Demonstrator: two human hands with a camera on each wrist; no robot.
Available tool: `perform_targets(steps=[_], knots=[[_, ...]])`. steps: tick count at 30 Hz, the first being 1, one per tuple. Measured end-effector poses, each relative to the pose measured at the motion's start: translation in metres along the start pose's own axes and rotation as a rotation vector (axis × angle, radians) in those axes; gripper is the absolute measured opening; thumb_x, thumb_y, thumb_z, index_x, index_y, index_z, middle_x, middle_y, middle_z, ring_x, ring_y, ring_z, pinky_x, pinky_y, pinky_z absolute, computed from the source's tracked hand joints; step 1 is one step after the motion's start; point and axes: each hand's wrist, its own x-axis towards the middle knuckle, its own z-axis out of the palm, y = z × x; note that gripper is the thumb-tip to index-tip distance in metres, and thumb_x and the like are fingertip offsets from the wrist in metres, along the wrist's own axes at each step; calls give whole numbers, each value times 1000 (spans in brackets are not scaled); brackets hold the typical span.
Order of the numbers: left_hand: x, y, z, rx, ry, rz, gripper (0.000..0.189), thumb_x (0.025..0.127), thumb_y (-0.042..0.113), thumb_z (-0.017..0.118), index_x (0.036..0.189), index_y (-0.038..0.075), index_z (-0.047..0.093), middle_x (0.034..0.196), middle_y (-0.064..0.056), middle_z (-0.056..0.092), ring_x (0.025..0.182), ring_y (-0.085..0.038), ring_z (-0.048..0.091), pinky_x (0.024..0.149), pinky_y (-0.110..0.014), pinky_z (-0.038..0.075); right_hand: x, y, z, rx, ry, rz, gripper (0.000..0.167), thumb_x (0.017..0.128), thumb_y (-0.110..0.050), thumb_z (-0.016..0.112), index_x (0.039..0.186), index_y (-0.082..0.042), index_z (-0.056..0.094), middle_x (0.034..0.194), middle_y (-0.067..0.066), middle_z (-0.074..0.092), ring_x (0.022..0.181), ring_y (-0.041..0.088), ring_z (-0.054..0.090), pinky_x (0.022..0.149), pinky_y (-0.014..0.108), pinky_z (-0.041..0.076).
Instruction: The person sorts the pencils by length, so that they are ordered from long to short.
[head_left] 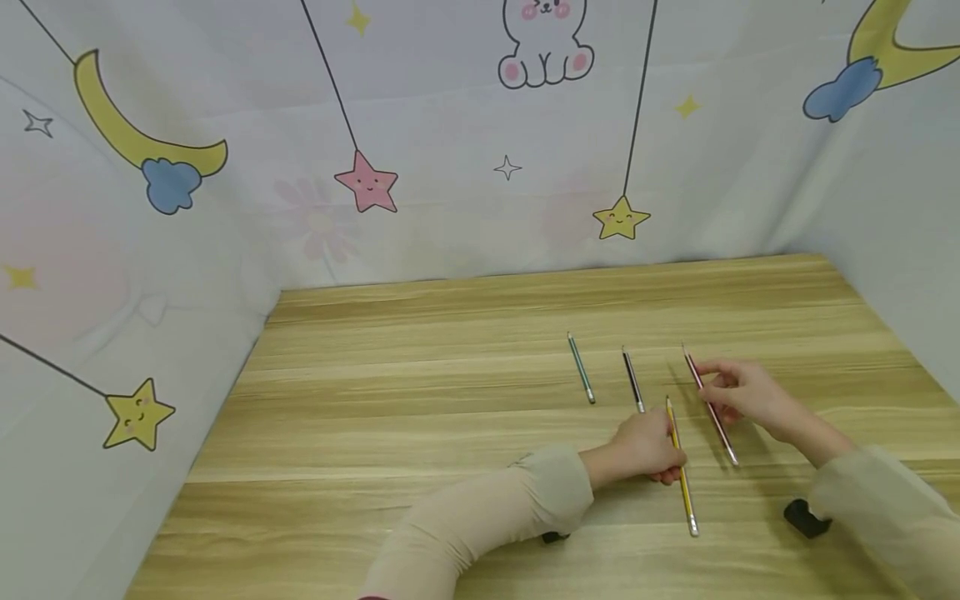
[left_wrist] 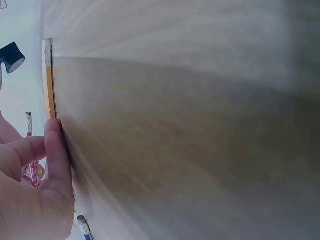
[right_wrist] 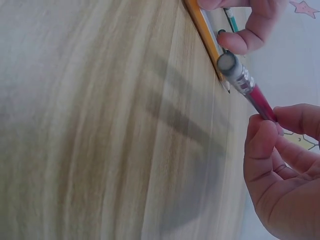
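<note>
In the head view my left hand (head_left: 647, 447) pinches a yellow pencil (head_left: 687, 504) near its middle. In the left wrist view that pencil (left_wrist: 49, 92) lies close along the tabletop, eraser end away from the fingers. My right hand (head_left: 756, 400) grips a dark red pencil (head_left: 722, 432) between thumb and fingers. The right wrist view shows its white eraser end (right_wrist: 240, 77) raised over the wood, with a shadow below. Just beyond the left hand lies a dark pencil (head_left: 632, 377), its eraser end by that hand. Farther left a teal pencil (head_left: 580, 367) lies untouched.
A wood-grain table (head_left: 360, 400) spreads under everything. Behind it hangs a white cloth (head_left: 450, 108) printed with stars, moons and a bear, which also runs along both sides. A small black device (head_left: 806, 518) sits at the right sleeve.
</note>
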Motion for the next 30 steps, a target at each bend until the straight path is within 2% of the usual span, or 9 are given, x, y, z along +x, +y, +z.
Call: perform_targets(steps=[2,6,10,13,15,20,25,30], knots=[[0,0,1,22,7,8,17,75,7,61,79,14,46,44,5,58,31,-3,47,34,-13,38,-2,0,1,4,-5,-4,47,85,-6,53,124,14,36,74,5,60,53,5,50,48,26,47],[1,-1,2,44,9,25,33,75,8,62,101,17,46,45,7,57,31,-2,47,35,-13,38,-6,0,3,11,-17,7,47,84,-5,54,124,13,36,74,5,59,54,5,51,49,27,47],[3,-1,0,107,5,55,39,75,12,64,110,20,47,45,9,58,32,0,48,42,-10,39,-9,1,5,6,-30,21,48,84,-6,54,124,13,35,76,7,59,56,5,51,50,27,48],[4,-2,-1,197,15,78,40,75,18,66,110,21,47,47,11,58,35,2,49,50,-9,36,-10,2,7,11,-40,26,48,84,-6,54,124,13,35,77,8,58,56,6,51,50,27,48],[5,-2,-3,258,38,97,41,74,23,67,110,23,48,53,12,60,43,2,51,55,-9,34,-11,3,8,24,-44,31,48,84,-5,54,124,14,34,77,8,58,56,6,51,50,27,48],[6,-4,-3,348,97,153,43,70,30,71,108,22,53,71,11,58,62,-2,49,55,-13,34,-13,4,11,34,-44,28,48,83,-4,54,124,14,35,76,8,58,56,6,51,49,27,48],[6,-5,-3,376,109,191,42,70,32,71,107,20,55,63,14,53,56,1,46,53,-10,31,-16,2,14,24,-41,18,48,83,-3,55,123,13,36,75,10,58,54,7,51,48,27,48],[5,-4,-5,371,107,208,39,71,33,71,104,19,55,64,15,52,55,2,44,52,-10,30,-19,0,20,0,-43,20,50,82,-5,56,125,12,35,77,11,58,55,8,51,48,27,48]])
